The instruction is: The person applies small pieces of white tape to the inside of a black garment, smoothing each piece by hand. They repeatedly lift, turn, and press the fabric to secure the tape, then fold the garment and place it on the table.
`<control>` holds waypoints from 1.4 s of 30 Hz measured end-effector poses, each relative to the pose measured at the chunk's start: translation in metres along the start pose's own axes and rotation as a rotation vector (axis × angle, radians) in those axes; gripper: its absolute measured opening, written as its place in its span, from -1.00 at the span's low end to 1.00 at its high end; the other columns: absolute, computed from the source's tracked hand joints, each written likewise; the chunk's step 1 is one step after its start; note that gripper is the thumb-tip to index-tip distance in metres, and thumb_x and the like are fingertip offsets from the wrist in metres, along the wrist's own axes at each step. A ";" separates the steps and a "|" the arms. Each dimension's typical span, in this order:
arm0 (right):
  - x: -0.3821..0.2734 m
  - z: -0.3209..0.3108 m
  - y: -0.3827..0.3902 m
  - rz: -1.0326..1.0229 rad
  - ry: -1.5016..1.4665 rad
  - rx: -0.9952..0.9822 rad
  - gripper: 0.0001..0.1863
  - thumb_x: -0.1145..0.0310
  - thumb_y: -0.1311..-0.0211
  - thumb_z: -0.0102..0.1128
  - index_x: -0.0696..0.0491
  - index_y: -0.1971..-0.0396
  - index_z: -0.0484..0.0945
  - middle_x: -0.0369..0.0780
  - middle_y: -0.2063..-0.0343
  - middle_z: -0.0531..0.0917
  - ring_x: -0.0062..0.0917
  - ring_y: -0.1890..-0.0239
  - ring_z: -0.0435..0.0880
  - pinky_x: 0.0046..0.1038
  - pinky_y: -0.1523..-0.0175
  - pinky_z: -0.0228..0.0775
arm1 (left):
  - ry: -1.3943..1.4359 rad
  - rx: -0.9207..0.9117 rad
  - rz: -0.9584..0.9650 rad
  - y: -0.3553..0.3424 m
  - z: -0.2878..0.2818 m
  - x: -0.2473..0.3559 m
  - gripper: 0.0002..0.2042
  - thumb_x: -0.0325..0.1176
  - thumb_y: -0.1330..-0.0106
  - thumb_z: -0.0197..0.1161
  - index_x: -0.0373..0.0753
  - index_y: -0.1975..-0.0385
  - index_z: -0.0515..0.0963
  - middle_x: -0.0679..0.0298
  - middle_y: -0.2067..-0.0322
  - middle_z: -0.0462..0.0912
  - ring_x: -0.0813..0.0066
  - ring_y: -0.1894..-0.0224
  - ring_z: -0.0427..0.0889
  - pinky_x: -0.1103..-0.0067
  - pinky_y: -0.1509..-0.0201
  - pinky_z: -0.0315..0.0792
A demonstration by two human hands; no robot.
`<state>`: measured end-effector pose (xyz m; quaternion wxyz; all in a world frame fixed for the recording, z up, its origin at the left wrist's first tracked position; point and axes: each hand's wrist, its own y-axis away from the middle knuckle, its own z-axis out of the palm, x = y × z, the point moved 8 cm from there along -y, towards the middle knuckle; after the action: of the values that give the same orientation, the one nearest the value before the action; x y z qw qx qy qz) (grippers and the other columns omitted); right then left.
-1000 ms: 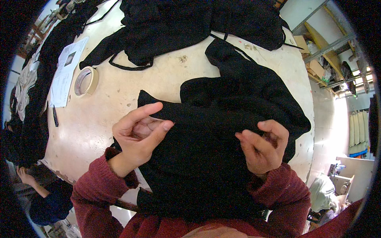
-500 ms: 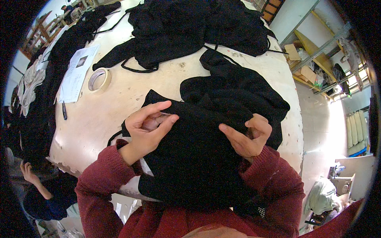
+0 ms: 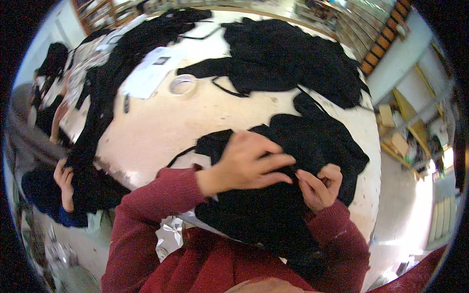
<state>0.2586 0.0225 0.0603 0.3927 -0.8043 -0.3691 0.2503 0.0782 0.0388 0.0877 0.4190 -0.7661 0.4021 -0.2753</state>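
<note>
My left hand (image 3: 248, 161), blurred, reaches over the black garment (image 3: 254, 215) spread at the table's near side, its curved fingers apart beside my right hand's fingertips. My right hand (image 3: 317, 188) is pinched on the dark cloth. A black strap (image 3: 183, 156) trails from the garment's left side. Beyond lie a paper sheet with a small dark picture (image 3: 149, 68), a roll of pale tape (image 3: 181, 84) and a dark pen-like object (image 3: 126, 103).
More black garments (image 3: 288, 58) cover the far half of the pale worktable (image 3: 137, 141) and its left side. Co-workers' hands (image 3: 66, 185) and dark sleeves (image 3: 44, 193) are at the left edge. Shelving with boxes (image 3: 398, 129) stands beside the table on the right.
My left hand has swung rightward across the cloth to beside my right hand, which has closed on the fabric. The view has shifted, bringing more of the far table and left-side co-workers in.
</note>
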 end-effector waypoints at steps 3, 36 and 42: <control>-0.006 0.004 -0.003 -0.025 -0.042 -0.027 -0.61 0.50 0.16 0.50 -0.13 0.23 0.71 -0.33 0.40 0.31 -0.41 0.33 0.35 -0.41 0.24 0.26 | 0.204 -0.011 0.055 0.007 0.014 0.008 -0.83 -0.27 -0.16 0.35 -0.03 0.26 0.60 0.43 0.23 0.59 0.46 0.19 0.59 0.48 0.12 0.35; 0.048 0.050 -0.149 0.531 -0.642 -0.328 -0.31 0.61 0.04 0.18 -0.01 -0.17 0.20 -0.36 0.32 0.48 -0.76 0.32 0.42 -0.67 0.27 0.24 | 0.344 0.170 -0.057 0.025 -0.011 -0.027 -0.79 -0.21 0.06 0.51 0.30 0.39 0.75 0.18 -0.33 0.35 0.06 -0.29 0.27 0.21 -0.30 0.01; 0.026 0.026 -0.090 0.557 -0.786 -0.429 -0.32 0.45 0.11 0.23 0.01 -0.11 0.21 -0.35 0.32 0.52 -0.75 0.36 0.31 -0.64 0.24 0.11 | 0.625 -0.136 -0.114 0.022 0.011 -0.024 -0.82 -0.31 0.03 0.53 0.13 0.40 0.78 0.07 -0.23 0.42 0.05 -0.29 0.32 0.19 -0.31 0.09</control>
<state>0.2203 0.0921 0.1166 -0.0302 -0.7797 -0.3036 0.5468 0.0651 0.0569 0.0608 0.2073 -0.6920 0.4851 -0.4928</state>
